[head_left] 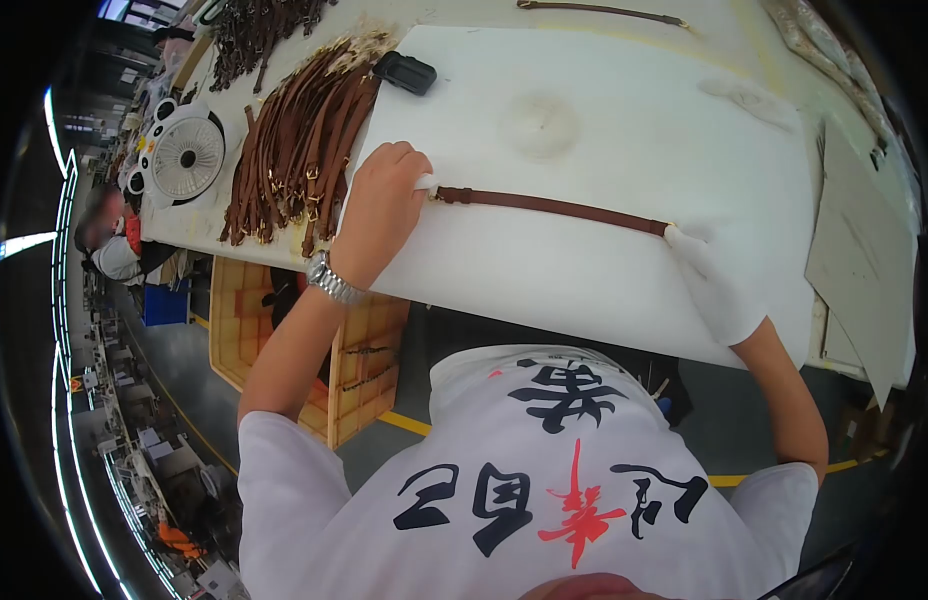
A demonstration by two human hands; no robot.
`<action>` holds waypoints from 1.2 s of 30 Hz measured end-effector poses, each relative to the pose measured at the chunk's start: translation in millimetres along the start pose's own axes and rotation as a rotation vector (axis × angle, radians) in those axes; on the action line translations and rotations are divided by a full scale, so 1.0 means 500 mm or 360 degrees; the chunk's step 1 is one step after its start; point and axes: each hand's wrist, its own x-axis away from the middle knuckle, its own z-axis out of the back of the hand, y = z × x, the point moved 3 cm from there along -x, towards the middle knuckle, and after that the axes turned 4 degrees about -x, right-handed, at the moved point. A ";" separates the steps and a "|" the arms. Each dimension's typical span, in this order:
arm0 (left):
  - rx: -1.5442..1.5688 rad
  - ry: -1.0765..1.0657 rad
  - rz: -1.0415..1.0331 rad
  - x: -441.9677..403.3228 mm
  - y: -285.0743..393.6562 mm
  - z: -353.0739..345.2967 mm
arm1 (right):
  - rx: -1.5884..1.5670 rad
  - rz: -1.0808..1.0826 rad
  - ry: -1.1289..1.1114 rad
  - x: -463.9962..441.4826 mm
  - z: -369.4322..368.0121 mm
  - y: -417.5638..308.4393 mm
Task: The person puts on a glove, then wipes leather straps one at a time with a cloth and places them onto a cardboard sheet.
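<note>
Brown strap (559,208) spans btwn two hands over white sheet (674,130), R end clamped in fingers of gloved R hand (714,280); bare L hand (389,200), w/ watch (334,279), has fingers together on white cloth (425,182) at L end. Beyond L fingers, blk case (405,73); to their left, strap pile (309,130), then fan (187,157).

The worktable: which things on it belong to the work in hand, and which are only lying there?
Likely in the job:
held brown strap
left hand
gloved right hand
strap pile
white sheet

Apparently just lying there:
small black item
fan
</note>
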 end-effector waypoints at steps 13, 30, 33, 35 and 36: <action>0.0325 -0.0025 0.0014 -0.028 0.108 -0.031 | 0.0048 -0.0080 -0.0118 0.014 -0.008 0.011; 0.0397 -0.0090 -0.0483 -0.132 0.310 -0.099 | 0.0034 0.0134 0.0226 0.021 -0.008 0.019; 0.0541 -0.0125 -0.0608 -0.136 0.389 -0.135 | -0.0015 0.0115 0.0195 0.028 -0.024 0.033; 0.0559 -0.0126 -0.0543 -0.141 0.369 -0.136 | -0.0011 0.0092 0.0165 0.033 -0.020 0.030; 0.0604 -0.0127 -0.0500 -0.144 0.360 -0.131 | -0.0006 0.0091 0.0139 0.033 -0.016 0.027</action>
